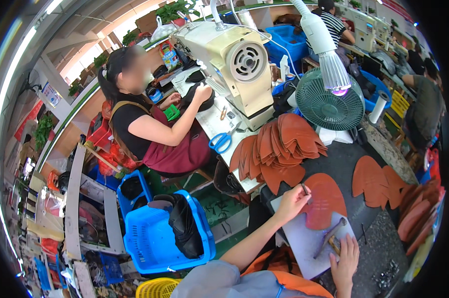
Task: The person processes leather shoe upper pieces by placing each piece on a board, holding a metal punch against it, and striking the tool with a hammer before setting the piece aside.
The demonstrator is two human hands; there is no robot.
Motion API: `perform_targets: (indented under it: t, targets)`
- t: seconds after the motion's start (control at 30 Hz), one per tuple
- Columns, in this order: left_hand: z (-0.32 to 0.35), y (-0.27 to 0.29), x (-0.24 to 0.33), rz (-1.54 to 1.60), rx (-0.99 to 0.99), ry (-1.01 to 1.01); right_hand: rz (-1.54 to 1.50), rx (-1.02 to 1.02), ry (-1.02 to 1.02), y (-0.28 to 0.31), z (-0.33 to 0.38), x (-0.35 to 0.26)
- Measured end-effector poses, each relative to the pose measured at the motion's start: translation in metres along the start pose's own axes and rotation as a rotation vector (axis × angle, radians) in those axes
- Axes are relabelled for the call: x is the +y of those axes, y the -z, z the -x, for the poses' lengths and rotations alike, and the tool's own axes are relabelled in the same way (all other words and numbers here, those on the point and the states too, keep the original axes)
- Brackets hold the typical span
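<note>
A reddish-brown leather piece [326,196], rounded at the top, lies on a pale board [304,258]. My left hand [293,202] is closed in a pinch over its left edge, around a small dark tool [306,189] whose kind I cannot make out. Lower on the board rests a worn, hammer-like tool [327,239], beside a short brown piece [335,244]. My right hand [345,262] lies at the board's right edge, fingers stretched out next to these. Whether its fingertips touch them, I cannot tell.
Stacked brown leather pieces [279,149] lie beyond the board, others [373,184] to the right. A green fan [329,99], lamp [335,74] and sewing machine [234,59] stand farther back. Blue scissors [222,141] lie near a seated co-worker [145,119]. A blue basket [140,248] stands left.
</note>
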State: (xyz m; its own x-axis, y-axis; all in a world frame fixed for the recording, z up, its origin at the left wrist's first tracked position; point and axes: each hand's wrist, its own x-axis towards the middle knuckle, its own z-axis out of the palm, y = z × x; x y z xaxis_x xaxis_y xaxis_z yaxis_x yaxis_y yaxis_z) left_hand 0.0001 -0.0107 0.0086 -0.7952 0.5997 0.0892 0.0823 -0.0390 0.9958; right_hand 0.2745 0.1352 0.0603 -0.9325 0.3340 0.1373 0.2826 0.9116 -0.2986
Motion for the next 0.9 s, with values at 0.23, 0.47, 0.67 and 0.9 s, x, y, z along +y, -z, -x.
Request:
perform_targets:
  t: [0.23,0.47,0.67,0.9]
  targets:
    - [-0.003,0.000,0.000,-0.002,0.004,-0.011,-0.024,-0.028,-0.043,-0.003,0.000,0.002]
    - [0.000,0.003,0.000,-0.016,0.012,-0.001,-0.001,0.005,-0.013,-0.003,-0.001,-0.002]
    - [0.006,-0.003,-0.005,0.055,-0.007,-0.042,0.030,0.046,-0.019,-0.008,0.010,0.002]
    - [-0.003,0.011,-0.004,0.080,0.090,-0.109,-0.049,0.190,-0.014,-0.005,-0.013,0.002]
